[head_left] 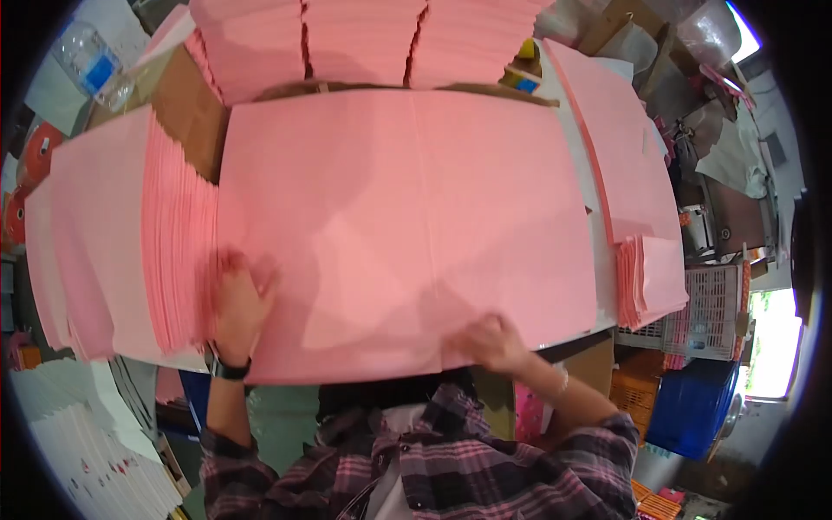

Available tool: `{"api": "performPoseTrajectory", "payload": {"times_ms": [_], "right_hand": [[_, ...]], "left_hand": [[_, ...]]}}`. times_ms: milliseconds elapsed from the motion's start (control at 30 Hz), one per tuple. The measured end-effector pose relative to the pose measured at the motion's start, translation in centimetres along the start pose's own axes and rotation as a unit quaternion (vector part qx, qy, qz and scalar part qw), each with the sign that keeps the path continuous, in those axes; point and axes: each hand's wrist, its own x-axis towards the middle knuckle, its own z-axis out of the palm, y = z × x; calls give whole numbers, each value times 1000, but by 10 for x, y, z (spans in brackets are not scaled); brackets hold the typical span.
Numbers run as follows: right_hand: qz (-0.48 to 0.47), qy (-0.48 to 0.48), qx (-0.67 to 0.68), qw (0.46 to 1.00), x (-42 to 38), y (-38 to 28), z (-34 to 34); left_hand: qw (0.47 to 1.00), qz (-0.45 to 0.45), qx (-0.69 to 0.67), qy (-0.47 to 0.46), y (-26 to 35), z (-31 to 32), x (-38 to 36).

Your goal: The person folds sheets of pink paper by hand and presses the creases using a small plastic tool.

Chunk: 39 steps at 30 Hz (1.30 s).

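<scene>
A large pink sheet (373, 182) lies spread before me, with a lengthwise line, a crease or an edge, running down its middle. My left hand (243, 299), with a dark band at the wrist, is over the sheet's left side, beside a thick stack of folded pink sheets (178, 251). Its fingers are apart and smeared by motion, and nothing shows in them. Close to the near edge, by the lower end of the middle line, my right hand (492, 343) has its fingers curled together. Blur hides whether they pinch the sheet.
Tall pink stacks (364, 39) stand at the back. On the right lie another pink pile (615, 147) and a small folded bundle (654, 277). A plastic bottle (91, 65) is at upper left. Grey crates (711, 303) and a blue bin (693, 407) stand at right.
</scene>
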Motion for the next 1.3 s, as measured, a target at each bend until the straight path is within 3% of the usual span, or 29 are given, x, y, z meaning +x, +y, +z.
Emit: {"api": "performPoseTrajectory", "payload": {"times_ms": [33,100,167,200,267,367,433,567,667,933,1033,1067,1100,1133,1167,1200,1267,1300], "right_hand": [[-215,-19,-296,930,-15,-53,-23],[-186,-54,-230,954,-38,-62,-22],[-124,-105,-92,982,-62,-74,-18],[-120,-108,-90,983,-64,-77,-19],[145,24,-42,988,-42,-81,-24],[128,33,-44,990,-8,-79,-27],[13,5,-142,990,11,-89,-25],[0,-89,-213,973,21,-85,-17],[5,-80,-194,978,20,-81,-18],[-58,-69,-141,986,19,-69,-18],[-72,-115,-121,983,13,-94,-36],[-67,-156,-108,980,10,-110,-49],[-68,-154,-110,980,9,-122,-64],[-45,-202,-25,978,8,-134,-80],[-21,-247,61,967,4,-139,-92],[-20,-244,60,968,3,-136,-100],[49,-220,351,909,12,-124,-123],[112,-168,317,927,17,-115,-139]], "left_hand": [[1000,-2,-2,-10,-5,5,1],[997,58,31,47,-15,18,6],[996,65,35,44,-13,19,3],[996,69,41,51,-11,17,2],[995,73,46,57,-9,13,2],[996,77,31,37,-7,6,4],[994,87,39,46,-7,4,4],[989,116,50,71,-9,6,5],[985,134,49,96,-10,3,5],[999,11,34,-33,7,-12,0],[956,270,32,110,-1,0,-25],[955,270,33,114,2,-7,-34],[933,358,-24,-20,5,-15,-43],[883,435,-80,-154,8,-20,-48],[882,438,-80,-153,8,-20,-49],[863,442,-123,-209,7,-19,-49],[813,443,-206,-319,1,-16,-50],[813,445,-202,-317,-31,16,-48]]}}
